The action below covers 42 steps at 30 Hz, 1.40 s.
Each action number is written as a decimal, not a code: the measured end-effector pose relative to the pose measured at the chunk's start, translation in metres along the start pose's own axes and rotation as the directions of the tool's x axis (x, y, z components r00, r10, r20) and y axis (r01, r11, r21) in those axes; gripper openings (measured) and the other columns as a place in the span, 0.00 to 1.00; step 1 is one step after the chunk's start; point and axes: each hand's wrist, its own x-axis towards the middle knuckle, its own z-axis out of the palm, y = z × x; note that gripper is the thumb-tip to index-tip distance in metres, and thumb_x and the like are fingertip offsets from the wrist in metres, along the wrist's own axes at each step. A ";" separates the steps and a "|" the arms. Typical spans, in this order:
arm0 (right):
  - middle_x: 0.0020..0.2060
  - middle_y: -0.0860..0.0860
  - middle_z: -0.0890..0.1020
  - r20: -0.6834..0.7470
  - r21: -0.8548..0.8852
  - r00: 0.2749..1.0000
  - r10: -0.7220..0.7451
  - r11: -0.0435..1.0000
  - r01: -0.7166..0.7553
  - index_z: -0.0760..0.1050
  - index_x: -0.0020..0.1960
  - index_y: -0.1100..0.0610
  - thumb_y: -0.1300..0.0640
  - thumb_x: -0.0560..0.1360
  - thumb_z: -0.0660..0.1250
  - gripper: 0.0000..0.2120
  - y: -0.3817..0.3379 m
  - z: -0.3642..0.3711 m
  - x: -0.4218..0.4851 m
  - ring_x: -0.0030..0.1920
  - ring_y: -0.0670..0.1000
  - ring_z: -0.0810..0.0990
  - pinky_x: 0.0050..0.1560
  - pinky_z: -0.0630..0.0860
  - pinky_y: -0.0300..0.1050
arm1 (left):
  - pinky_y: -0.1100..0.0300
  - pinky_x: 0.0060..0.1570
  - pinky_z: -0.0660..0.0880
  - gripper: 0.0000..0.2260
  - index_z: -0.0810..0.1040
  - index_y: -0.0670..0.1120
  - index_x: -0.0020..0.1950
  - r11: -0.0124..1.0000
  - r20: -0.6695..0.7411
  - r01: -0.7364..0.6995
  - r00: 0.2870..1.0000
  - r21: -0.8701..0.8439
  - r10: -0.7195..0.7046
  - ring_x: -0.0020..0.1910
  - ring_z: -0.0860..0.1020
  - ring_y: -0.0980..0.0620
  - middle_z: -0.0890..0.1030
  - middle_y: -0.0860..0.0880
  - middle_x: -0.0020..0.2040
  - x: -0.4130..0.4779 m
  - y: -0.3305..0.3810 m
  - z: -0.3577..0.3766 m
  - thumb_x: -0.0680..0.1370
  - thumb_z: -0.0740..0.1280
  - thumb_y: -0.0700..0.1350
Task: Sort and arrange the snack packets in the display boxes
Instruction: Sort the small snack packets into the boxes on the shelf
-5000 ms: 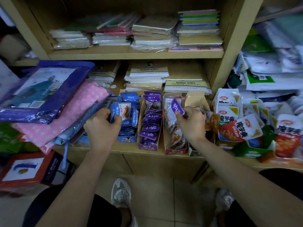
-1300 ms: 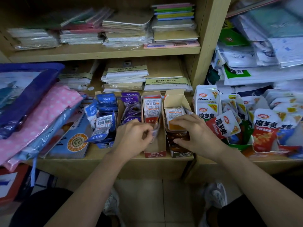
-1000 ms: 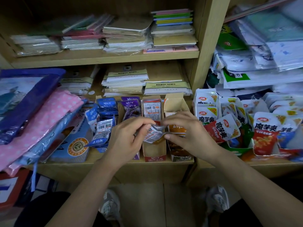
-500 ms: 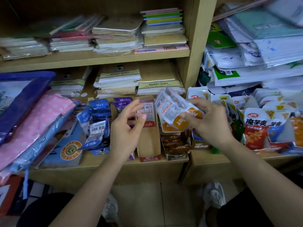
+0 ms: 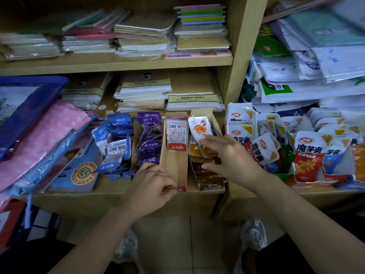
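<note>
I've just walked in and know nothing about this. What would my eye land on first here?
The two hands in the middle: the right hand grips a bunch of orange packets in the rightmost narrow box, while the left hand pinches the front lip of the nearly empty box beside it, which holds one red-edged packet. Colour comes next: blue packets and purple packets to the left, a heap of red-and-white packets to the right.
</note>
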 end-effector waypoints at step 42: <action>0.42 0.52 0.87 -0.461 0.059 0.885 0.059 0.998 -0.036 0.86 0.52 0.60 0.65 0.73 0.76 0.08 -0.003 0.019 -0.038 0.39 0.48 0.83 0.42 0.82 0.44 | 0.54 0.48 0.70 0.07 0.85 0.48 0.50 0.999 -0.477 0.035 0.878 0.011 -0.026 0.50 0.77 0.49 0.82 0.52 0.49 -0.011 0.031 0.012 0.74 0.72 0.47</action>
